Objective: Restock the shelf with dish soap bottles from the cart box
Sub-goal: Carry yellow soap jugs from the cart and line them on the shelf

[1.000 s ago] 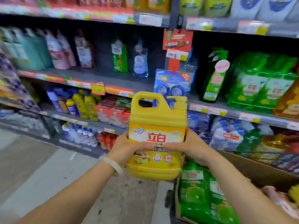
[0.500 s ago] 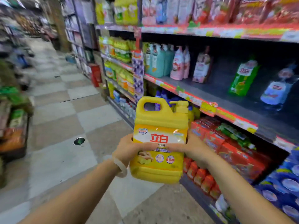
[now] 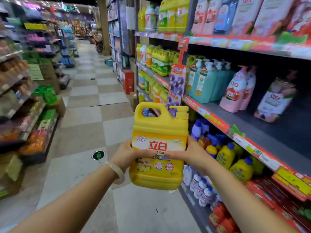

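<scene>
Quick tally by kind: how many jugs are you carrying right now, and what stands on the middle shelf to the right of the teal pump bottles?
Yellow dish soap jug, gripped by left hand and right hand: 1
Pink pump bottles: 2
Pink-and-white refill pouch: 1
Total: 4

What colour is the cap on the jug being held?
Yellow, matching the dish soap jug body; cap shows in the head view.

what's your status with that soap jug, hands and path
Left hand and right hand both grip the yellow dish soap jug, upright. Not shelved yet. Matching yellow jugs on shelf ahead; aisle floor open.
</scene>
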